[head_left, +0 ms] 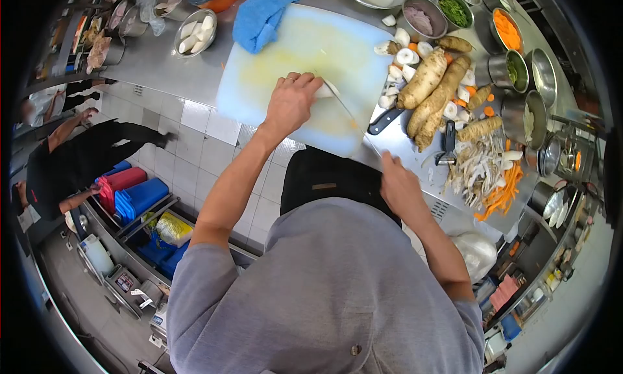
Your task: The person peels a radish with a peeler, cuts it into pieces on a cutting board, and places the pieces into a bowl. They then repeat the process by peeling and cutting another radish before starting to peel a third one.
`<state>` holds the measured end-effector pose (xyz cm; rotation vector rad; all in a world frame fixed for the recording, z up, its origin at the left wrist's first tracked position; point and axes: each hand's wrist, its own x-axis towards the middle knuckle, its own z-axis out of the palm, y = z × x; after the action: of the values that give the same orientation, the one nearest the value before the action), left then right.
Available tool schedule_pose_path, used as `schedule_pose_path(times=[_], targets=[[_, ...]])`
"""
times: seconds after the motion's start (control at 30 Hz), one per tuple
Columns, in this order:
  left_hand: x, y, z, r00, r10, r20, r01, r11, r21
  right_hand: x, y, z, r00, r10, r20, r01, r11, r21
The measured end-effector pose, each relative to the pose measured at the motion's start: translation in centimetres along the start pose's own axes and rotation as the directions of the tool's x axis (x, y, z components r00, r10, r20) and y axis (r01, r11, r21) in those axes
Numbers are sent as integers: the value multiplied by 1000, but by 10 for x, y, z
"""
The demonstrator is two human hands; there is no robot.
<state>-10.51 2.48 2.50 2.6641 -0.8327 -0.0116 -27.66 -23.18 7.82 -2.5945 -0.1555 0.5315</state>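
My left hand is closed on a white vegetable piece on the pale cutting board. A knife is held in my right hand at the board's near right corner, its blade slanting up to the white piece beside my left fingertips. Right of the board lie large brown roots, with white and orange pieces around them. A second knife, black-handled, rests at the board's right edge, and a peeler is near the peelings.
A blue cloth lies over the board's top left corner. Left of it is a bowl of white pieces. Metal bowls, one with orange slices, line the right side. Another person in black is at the far left, near coloured bins.
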Motion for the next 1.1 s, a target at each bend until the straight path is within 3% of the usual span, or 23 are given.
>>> schedule_pose_path(times=[0.1,0.2,0.3,0.33,0.37,0.5,0.6,0.7,0.8,1.1], targets=[[-1,2,-4,1000,6,-4,-6,1000,-8,43,5,25,1000,11,21,-12,999,48],[-5,-2,-5,999,12,-38,-14,998,-66,44,28,32,999,-13,-53,26,967,252],[-21,-16,1,972,114,-206,-147,977,-153,31,41,26,978,204,-43,-175,915,362],[-26,-17,2,962,119,-245,-163,972,-168,29,44,21,960,251,-122,-188,904,384],[-32,-17,2,952,123,-281,-179,966,-185,23,46,10,933,355,-57,-300,857,420],[-37,-11,1,922,133,-365,-221,952,-211,6,46,-4,951,221,-219,-156,948,279],[-32,-5,2,931,126,-343,-201,960,-194,-4,30,-12,968,121,-222,-80,980,182],[-20,-2,0,992,85,-97,-95,990,-105,-12,16,-10,985,47,-165,-32,995,96],[-10,4,-5,998,53,-24,-55,995,-80,-18,5,-9,997,14,-79,-11,999,42],[-11,6,-3,999,36,-36,-37,998,-49,-35,-14,-30,994,85,71,-87,996,18]])
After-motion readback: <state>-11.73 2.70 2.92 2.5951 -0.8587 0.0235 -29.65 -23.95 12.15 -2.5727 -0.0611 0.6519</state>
